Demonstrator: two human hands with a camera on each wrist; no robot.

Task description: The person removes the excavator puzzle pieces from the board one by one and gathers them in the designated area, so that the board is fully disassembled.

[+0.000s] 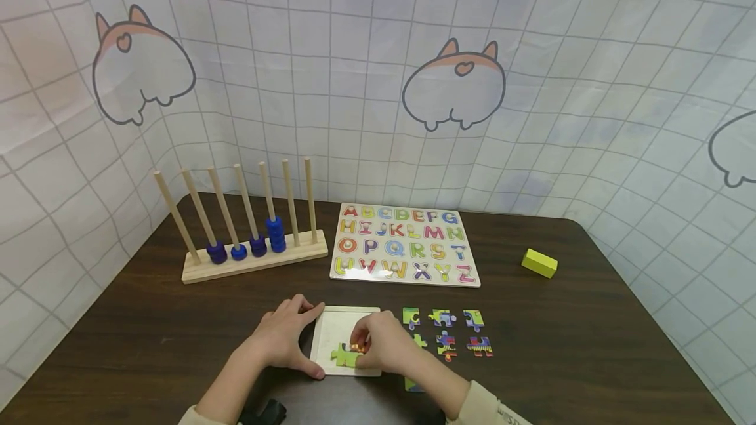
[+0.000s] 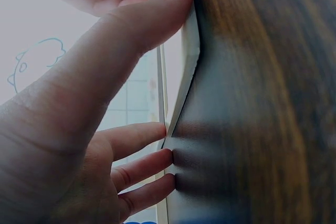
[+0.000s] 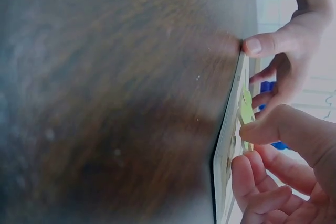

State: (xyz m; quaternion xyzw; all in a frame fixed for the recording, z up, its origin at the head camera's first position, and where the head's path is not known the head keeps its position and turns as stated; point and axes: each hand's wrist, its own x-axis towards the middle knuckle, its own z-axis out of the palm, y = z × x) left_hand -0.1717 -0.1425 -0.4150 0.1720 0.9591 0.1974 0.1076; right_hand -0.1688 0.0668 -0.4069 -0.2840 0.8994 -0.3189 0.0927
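Observation:
A shallow pale wooden puzzle tray (image 1: 339, 320) lies on the table. My left hand (image 1: 283, 336) spans its left side, thumb at the near corner and index finger at the far corner; the fingers look fairly straight in the left wrist view (image 2: 142, 156). With thumb and fingers, my right hand (image 1: 384, 344) pinches a green jigsaw piece (image 1: 344, 356) over the tray. That piece (image 3: 247, 111) is tilted in the right wrist view, and the hand hides part of it. Several loose jigsaw pieces (image 1: 443, 317) lie right of the tray, some hidden by the right forearm.
Behind the tray lies an alphabet board (image 1: 404, 244). A wooden peg stand (image 1: 260, 261) with blue and purple rings stands at the back left, and a yellow block (image 1: 539, 263) at the right. A black object (image 1: 272, 412) sits near the left forearm.

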